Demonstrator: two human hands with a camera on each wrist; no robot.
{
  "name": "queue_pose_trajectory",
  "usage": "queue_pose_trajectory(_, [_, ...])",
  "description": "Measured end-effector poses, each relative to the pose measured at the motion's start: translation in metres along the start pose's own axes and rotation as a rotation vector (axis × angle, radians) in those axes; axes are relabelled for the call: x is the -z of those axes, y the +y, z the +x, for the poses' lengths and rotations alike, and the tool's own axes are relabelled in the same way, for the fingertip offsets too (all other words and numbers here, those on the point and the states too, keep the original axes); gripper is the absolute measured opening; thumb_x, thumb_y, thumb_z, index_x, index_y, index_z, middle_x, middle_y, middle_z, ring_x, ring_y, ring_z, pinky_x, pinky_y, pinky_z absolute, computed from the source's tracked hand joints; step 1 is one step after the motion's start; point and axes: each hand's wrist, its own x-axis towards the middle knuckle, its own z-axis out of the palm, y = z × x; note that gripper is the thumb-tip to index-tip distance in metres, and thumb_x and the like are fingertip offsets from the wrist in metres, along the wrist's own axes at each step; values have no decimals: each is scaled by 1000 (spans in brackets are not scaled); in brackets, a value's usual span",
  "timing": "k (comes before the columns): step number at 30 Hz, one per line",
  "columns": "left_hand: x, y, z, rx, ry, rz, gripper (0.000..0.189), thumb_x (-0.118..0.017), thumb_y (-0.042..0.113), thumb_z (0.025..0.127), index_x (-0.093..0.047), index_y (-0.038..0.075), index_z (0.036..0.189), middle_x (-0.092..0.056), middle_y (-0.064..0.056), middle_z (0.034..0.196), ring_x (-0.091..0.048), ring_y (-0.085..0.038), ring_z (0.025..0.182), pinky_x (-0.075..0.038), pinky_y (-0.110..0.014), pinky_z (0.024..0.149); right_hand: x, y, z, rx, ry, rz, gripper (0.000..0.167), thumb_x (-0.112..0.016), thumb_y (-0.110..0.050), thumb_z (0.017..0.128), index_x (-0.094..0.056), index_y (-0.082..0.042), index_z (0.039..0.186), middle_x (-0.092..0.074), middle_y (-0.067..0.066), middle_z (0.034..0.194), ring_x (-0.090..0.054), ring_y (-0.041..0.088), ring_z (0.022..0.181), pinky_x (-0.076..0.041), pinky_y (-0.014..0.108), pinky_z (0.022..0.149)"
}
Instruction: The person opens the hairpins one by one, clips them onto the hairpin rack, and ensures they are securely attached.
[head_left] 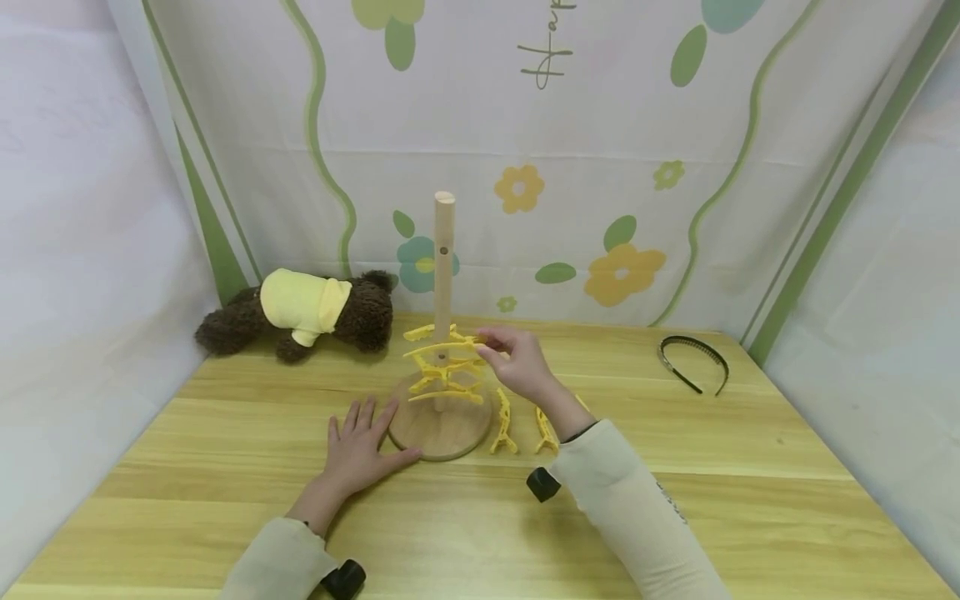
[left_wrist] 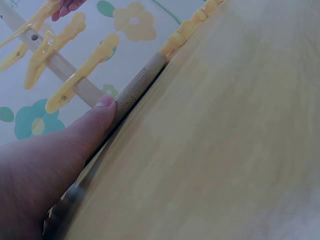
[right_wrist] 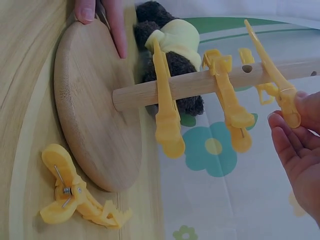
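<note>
A wooden post (head_left: 444, 283) stands upright on a round wooden base (head_left: 431, 437). Several yellow hair clips sit across its lower half, among them a low clip (right_wrist: 167, 117) and a middle clip (right_wrist: 227, 95). Thumb and fingers of my right hand (head_left: 519, 362) pinch the end of the uppermost hair clip (right_wrist: 272, 72), whose long arm crosses the post. My left hand (head_left: 358, 454) lies with fingers spread at the left of the base, the thumb (left_wrist: 102, 112) against its rim. Right of the base lie a loose hair clip (head_left: 502, 423) and another hair clip (head_left: 545, 429).
A brown plush toy (head_left: 303, 312) in a yellow top lies at the back left. At the back right is a black headband (head_left: 697, 354). Behind the table (head_left: 435, 533) hangs a flowered cloth (head_left: 600, 108). Part of another yellow piece (head_left: 582, 403) shows beyond my right wrist.
</note>
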Motion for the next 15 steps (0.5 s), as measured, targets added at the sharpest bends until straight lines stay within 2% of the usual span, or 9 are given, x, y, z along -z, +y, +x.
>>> queue_pose_trajectory(2, [0, 0, 0, 0, 0, 2, 89, -48, 70, 68, -31, 14, 135, -22, -24, 135, -11, -42, 123, 0, -62, 90, 0, -1, -1, 20, -7, 2, 22, -58, 1, 80, -61, 6, 101, -61, 16, 94, -59, 19, 77, -46, 25, 70])
queue_pose_trajectory(9, [1, 0, 0, 5, -8, 3, 90, -46, 71, 68, -31, 14, 136, -21, -23, 136, -10, -42, 123, 0, -61, 90, 4, -26, -8, 19, -19, 72, 23, -55, 10, 79, -56, 14, 102, -57, 24, 92, -57, 31, 79, -46, 37, 71])
queue_pose_trajectory(15, [0, 0, 0, 4, -9, -1, 90, -46, 71, 68, -31, 15, 136, -20, -23, 136, -10, -43, 123, 0, -61, 90, 5, -27, -10, 13, -44, 97, 25, -55, 9, 80, -54, 13, 104, -56, 24, 95, -55, 31, 81, -46, 36, 73])
